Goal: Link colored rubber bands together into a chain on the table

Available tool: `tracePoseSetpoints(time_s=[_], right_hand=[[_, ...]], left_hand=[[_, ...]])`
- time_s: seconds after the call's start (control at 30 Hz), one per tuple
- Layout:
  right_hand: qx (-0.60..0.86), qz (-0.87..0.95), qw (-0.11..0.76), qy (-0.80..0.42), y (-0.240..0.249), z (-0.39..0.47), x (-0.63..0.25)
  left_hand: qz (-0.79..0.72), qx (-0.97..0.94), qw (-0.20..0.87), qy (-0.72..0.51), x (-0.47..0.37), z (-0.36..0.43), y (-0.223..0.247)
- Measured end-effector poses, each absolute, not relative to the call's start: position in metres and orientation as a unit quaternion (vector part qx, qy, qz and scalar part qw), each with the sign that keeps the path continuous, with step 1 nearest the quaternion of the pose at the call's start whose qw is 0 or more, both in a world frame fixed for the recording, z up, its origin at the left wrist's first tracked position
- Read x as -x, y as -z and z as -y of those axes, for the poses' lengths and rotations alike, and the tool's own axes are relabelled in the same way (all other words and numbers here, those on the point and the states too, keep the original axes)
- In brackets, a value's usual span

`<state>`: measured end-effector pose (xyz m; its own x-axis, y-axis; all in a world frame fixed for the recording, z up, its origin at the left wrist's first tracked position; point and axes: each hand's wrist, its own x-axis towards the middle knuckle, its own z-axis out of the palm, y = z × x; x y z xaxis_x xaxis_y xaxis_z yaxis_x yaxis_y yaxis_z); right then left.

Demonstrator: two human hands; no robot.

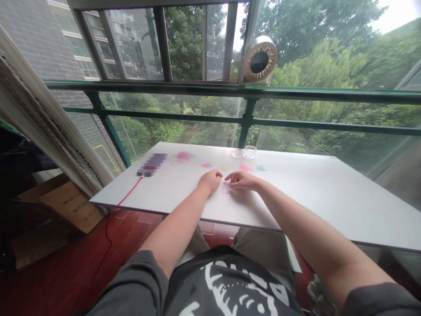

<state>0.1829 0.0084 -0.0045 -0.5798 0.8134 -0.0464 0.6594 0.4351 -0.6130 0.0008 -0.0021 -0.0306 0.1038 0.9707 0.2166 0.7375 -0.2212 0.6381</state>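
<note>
On the white table [309, 188], my left hand [210, 181] rests with its fingers curled and closed; whatever may be between them is too small to make out. To its right, my right hand [244, 181] is open, fingers bent and apart, over a small loose pile of pale pink thin loops [225, 188] that look like rubber bands. Beyond the hands lie little heaps: a purple heap [206, 165], a pale yellow heap [224, 167], a pink-red heap [245, 167] and a teal heap [261, 168]. Blur hides their detail.
A larger pink-red pile [183, 156] lies at the back left. Clear round containers [250, 151] stand near the far edge. At left is a blurred-out device [153, 164] with a red cable [123, 199] hanging off the table. A round fan [259, 60] sits above the railing.
</note>
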Motion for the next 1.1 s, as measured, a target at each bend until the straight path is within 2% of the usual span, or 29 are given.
tracePoseSetpoints(time_s=[0.17, 0.5, 0.93, 1.1], right_hand=[[0.439, 0.846, 0.123, -0.277, 0.002, 0.004, -0.176], [0.466, 0.819, 0.261, -0.210, 0.022, 0.010, -0.176], [0.458, 0.762, 0.358, -0.285, 0.029, 0.007, -0.181], [0.475, 0.748, 0.367, -0.284, 0.031, 0.007, -0.180]], left_hand=[[-0.581, -0.714, 0.221, -0.322, 0.000, 0.005, 0.029], [-0.560, -0.717, 0.258, -0.326, 0.000, 0.005, 0.030], [-0.466, -0.790, 0.238, -0.319, -0.003, 0.005, 0.032], [-0.449, -0.797, 0.237, -0.326, -0.002, 0.009, 0.030]])
